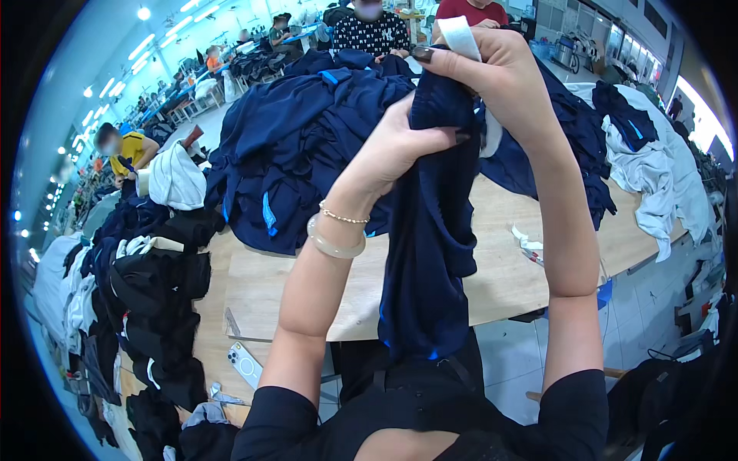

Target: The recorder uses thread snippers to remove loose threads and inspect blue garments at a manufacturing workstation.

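While both hands are raised high in front of the head camera, each grip is clamped on the same navy garment [427,261]. The right hand [492,73] pinches its top edge between thumb and fingers, together with a folded white strip [461,34] that sticks up above the knuckles. The left hand [400,142] is closed around the cloth just below and to the left, with the fabric bunched in the palm. A pale bangle [335,246] and a thin bead bracelet [343,217] sit on the left wrist. From the two hands the garment hangs straight down in long folds, in the air above the near edge of the wooden worktop [507,284], its lower end reaching the person's dark top.

Behind the hands a large heap of navy garments [300,146] with light blue trim covers the middle of the worktop. To the right lie white and grey garments [653,177], and a small white scrap [527,244] rests on the bare wood near the right forearm. On the left edge black garments [161,307] are stacked in a tall pile, with a white garment [177,180] above them. A phone in a clear case [246,365] lies near the left corner. Other people sit at benches farther back.
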Available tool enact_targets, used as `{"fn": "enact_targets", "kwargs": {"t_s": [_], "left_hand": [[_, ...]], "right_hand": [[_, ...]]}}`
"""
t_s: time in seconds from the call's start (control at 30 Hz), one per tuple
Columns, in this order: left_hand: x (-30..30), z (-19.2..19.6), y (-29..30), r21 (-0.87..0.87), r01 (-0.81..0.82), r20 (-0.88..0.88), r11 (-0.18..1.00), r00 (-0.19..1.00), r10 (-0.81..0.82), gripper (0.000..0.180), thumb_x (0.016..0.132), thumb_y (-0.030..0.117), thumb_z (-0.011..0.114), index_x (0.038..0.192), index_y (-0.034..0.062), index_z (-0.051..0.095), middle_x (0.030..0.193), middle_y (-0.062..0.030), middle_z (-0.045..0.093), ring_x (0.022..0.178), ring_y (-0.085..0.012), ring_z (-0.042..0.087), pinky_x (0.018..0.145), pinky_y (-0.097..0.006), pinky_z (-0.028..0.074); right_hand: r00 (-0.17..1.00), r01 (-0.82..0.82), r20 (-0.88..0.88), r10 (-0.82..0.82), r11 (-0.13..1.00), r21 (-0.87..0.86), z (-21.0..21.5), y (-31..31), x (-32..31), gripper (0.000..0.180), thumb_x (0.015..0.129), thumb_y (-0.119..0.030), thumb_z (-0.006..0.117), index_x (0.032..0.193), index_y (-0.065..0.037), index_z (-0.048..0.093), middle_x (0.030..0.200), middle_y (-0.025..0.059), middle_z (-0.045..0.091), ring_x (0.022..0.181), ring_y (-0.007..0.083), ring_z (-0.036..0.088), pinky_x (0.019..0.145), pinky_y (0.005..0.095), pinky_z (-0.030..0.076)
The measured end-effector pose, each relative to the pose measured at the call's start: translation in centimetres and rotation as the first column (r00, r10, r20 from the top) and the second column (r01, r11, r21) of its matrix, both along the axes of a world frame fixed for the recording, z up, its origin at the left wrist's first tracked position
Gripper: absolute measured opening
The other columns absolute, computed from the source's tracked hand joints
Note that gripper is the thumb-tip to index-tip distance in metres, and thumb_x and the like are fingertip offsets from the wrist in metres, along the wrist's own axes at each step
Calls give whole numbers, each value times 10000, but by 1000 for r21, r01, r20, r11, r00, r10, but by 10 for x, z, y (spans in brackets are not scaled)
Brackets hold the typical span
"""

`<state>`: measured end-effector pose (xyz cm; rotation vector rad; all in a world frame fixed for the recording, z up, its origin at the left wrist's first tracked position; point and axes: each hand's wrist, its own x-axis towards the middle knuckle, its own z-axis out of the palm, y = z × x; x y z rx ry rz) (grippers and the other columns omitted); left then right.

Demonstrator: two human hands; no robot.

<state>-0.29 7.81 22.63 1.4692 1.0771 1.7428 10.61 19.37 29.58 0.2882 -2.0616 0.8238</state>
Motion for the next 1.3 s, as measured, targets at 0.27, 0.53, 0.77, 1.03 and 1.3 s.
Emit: {"fn": "enact_targets", "kwargs": {"t_s": [0.27, 0.53, 0.77, 1.03, 1.3], "left_hand": [[-13, -78, -1, -275, 308, 298, 911, 928, -224, 361, 771, 14, 622, 1115, -35, 524, 870, -113, 621, 766, -208, 658, 749, -335, 557], [8, -146, -13, -473, 353, 428, 807, 893, -139, 261, 777, 74, 663, 1012, -10, 585, 847, -61, 596, 656, -114, 576, 621, -259, 507], [15, -185, -17, -208, -457, -682, 865, 702, 207, 717, 721, 64, 734, 1356, 45, 400, 870, -230, 626, 820, -385, 628, 800, -366, 491], [44, -174, -8, -431, -485, -582, 761, 794, 176, 1161, 661, 231, 858, 1494, 26, 76, 1228, -257, 562, 1134, -336, 571, 984, -360, 420], [30, -203, -7, -363, -425, -307, 829, 895, 324, 579, 710, 174, 811, 1163, -70, 545, 1141, -178, 642, 1043, -251, 621, 911, -338, 467]], "right_hand": [[963, 27, 265, 45, 965, -260, -80, 27, 16, 238, 832, -224, 705, 801, 12, 697, 624, -14, 577, 580, 31, 480, 509, 204, 350], [930, 23, 323, 174, 851, -525, -143, 29, 33, 188, 844, -208, 711, 870, -22, 705, 683, -20, 612, 597, 31, 500, 544, 187, 368], [341, 49, 901, -270, 962, 269, -158, 75, 25, 273, 786, -174, 683, 951, 43, 668, 755, 116, 639, 698, 205, 620, 618, 309, 469], [484, -173, 859, -167, 944, 281, -161, 33, -11, 163, 738, 35, 553, 822, 25, 693, 756, 155, 685, 711, 283, 666, 670, 347, 517], [631, -94, 696, -343, 856, 508, -167, -7, -15, 96, 699, -3, 633, 764, 7, 702, 826, 118, 645, 801, 302, 649, 684, 366, 526]]}}
